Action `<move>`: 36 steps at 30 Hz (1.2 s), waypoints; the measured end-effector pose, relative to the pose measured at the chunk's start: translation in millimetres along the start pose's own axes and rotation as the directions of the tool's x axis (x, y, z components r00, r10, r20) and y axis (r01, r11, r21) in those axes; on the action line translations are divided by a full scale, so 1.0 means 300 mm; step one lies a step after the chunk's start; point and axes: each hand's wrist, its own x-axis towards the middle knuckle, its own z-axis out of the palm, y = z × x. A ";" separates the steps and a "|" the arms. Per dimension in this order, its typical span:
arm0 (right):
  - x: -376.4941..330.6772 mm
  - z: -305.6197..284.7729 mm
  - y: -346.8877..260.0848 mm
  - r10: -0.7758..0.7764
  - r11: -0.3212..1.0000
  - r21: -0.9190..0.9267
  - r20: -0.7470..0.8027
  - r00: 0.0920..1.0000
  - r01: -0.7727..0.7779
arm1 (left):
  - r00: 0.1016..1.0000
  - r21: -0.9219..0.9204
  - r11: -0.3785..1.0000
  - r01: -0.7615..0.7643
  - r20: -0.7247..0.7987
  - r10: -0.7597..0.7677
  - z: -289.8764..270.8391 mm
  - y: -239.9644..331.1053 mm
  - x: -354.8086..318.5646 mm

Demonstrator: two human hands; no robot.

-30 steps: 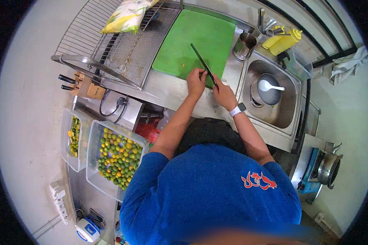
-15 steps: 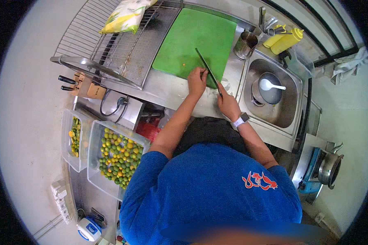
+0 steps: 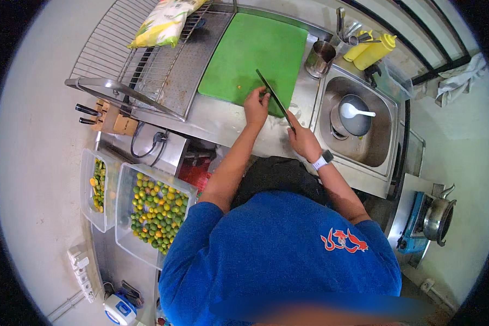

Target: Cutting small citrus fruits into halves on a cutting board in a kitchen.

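Person in a blue shirt (image 3: 277, 255) stands at a stainless counter (image 3: 223, 122); the green cutting board (image 3: 252, 57) serves as landmark for all that follows.

Nearest, on the floor well below and left of the board: two clear tubs of small green and yellow citrus, a large one (image 3: 157, 214) and a narrower one (image 3: 95, 187) beside it. A white power strip (image 3: 81, 266) lies further toward the viewer.

At the board's near edge: right hand (image 3: 303, 142), wearing a white wristwatch (image 3: 323, 160), is clenched around the handle of a long dark knife (image 3: 274, 98); the blade slants up and left across the board's lower right corner. Left hand (image 3: 256, 106) rests at that same edge, fingertips bunched just beside the blade; whether they pinch anything I cannot tell, too small. A small orange speck (image 3: 239, 85) lies on the board near it.

Left of the board: knife block (image 3: 111, 120), then a wire drying rack (image 3: 141, 51) with a yellow-green bag (image 3: 163, 24) on its far end.

Right of the board: a steel cup (image 3: 319, 57), then a sink (image 3: 358, 122) holding a pot and white spoon (image 3: 356, 112). Beyond the sink, yellow squeeze bottles (image 3: 372, 49). Far right, a kettle (image 3: 437, 217) on a blue stove.
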 end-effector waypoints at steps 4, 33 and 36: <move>-0.053 0.003 0.025 0.002 0.997 0.071 0.016 1.000 -0.003 | 0.997 0.028 0.998 -0.055 0.046 0.054 -0.005 0.005 -0.013; -0.045 0.050 0.061 0.065 0.998 -0.012 0.054 0.996 -0.064 | 0.999 0.014 0.999 -0.032 0.014 0.032 0.015 -0.013 0.004; -0.084 0.025 0.081 0.033 0.998 -0.053 0.052 0.998 -0.030 | 1.000 0.044 0.999 -0.017 0.015 0.016 0.017 -0.016 0.009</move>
